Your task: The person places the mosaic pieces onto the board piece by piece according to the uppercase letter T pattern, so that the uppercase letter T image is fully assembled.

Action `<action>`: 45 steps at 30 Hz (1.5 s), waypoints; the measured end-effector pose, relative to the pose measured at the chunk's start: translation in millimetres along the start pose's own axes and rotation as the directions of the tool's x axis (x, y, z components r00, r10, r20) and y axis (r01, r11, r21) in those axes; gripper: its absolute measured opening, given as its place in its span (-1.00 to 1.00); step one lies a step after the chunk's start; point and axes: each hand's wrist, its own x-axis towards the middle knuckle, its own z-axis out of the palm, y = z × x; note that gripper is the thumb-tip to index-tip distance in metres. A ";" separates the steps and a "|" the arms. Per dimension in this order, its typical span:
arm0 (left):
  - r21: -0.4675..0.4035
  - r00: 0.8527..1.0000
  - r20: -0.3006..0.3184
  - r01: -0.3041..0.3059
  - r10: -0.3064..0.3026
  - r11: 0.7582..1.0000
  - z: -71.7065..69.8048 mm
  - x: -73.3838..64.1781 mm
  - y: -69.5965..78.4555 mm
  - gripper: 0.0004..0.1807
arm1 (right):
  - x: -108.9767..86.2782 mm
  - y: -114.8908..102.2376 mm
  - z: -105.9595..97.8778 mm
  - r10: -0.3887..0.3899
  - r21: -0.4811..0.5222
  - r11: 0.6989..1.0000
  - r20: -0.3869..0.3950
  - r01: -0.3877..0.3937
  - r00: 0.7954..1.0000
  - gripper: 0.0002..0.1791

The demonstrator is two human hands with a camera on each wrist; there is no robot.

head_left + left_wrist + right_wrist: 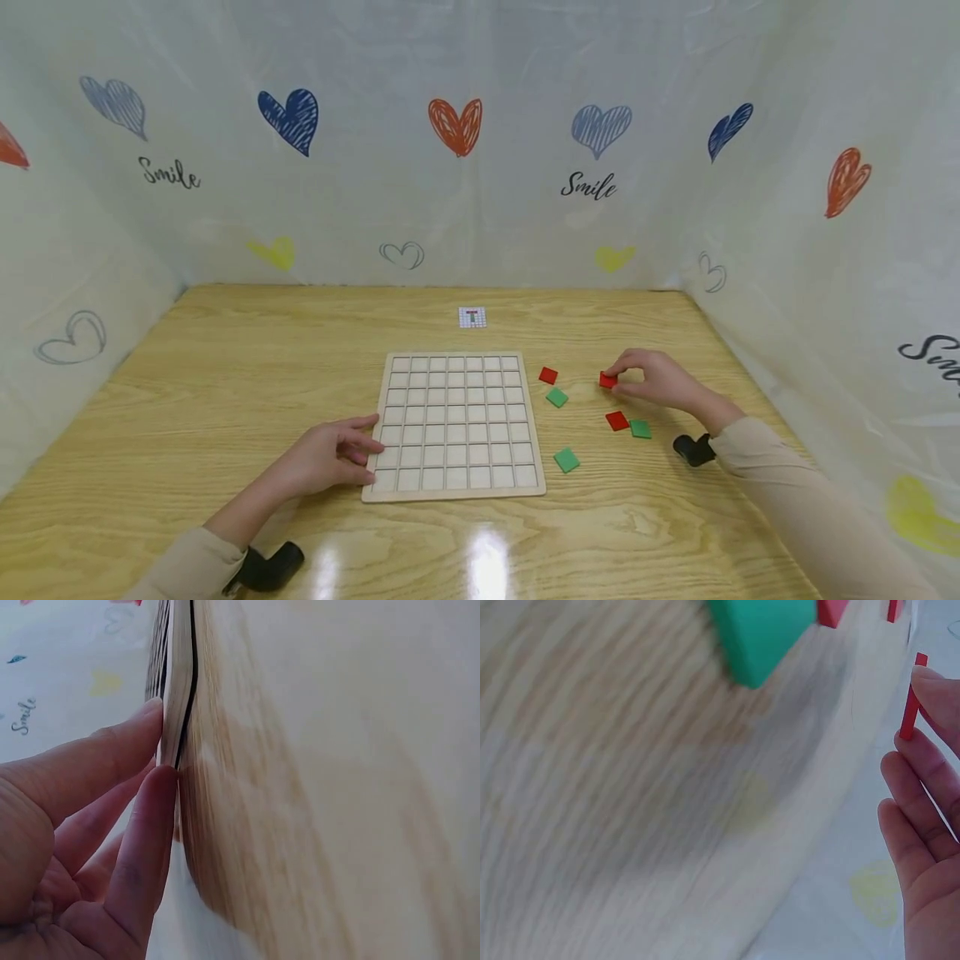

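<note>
In the head view, a wooden grid board (453, 425) with blank square cells lies flat on the table. My left hand (333, 454) rests at its left edge with fingers spread and touching the rim; the left wrist view shows the fingertips against the board's edge (178, 682). My right hand (660, 382) pinches a red square tile (607, 380) between thumb and fingers, to the right of the board. The right wrist view shows that tile (913, 701) edge-on, apart from the tabletop.
Loose between board and right hand lie a red tile (548, 376) and a green tile (557, 397). Nearer are another red tile (617, 421), a green tile (641, 429) beside it, and a green tile (567, 460). A small patterned card (472, 317) lies behind the board.
</note>
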 end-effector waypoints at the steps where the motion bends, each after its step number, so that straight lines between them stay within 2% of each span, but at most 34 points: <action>1: 0.003 1.000 -0.002 -0.001 0.001 1.000 0.2 0.1 -0.4 -0.61 | 2.0 -0.9 0.6 0.002 0.005 1.000 -0.002 -0.002 1.000 -0.79; 8: -0.013 0.999 -0.021 0.023 -0.024 1.000 2.4 -1.8 2.3 -0.62 | 14.2 -7.5 4.4 -0.004 0.018 1.000 -0.008 0.004 1.000 -0.78; 16: -0.011 1.000 -0.024 0.014 -0.015 1.000 3.0 -1.4 0.9 -0.64 | 25.9 -17.6 8.4 -0.001 0.048 0.999 -0.008 0.001 1.000 -0.78; 26: -0.021 0.999 -0.029 0.026 -0.026 0.999 4.0 -1.2 -0.5 -0.63 | 37.5 -26.8 17.6 -0.042 0.077 0.996 -0.022 0.044 0.999 -0.77; 33: -0.037 0.999 -0.021 0.029 -0.030 0.999 4.0 -4.1 0.4 -0.62 | 47.9 -33.8 23.3 -0.065 0.100 0.993 -0.004 0.065 0.998 -0.78; 45: -0.021 0.999 -0.032 0.025 -0.025 0.999 2.5 -1.8 -0.6 -0.63 | 60.6 -49.2 29.5 -0.091 0.142 0.986 -0.001 0.091 0.996 -0.79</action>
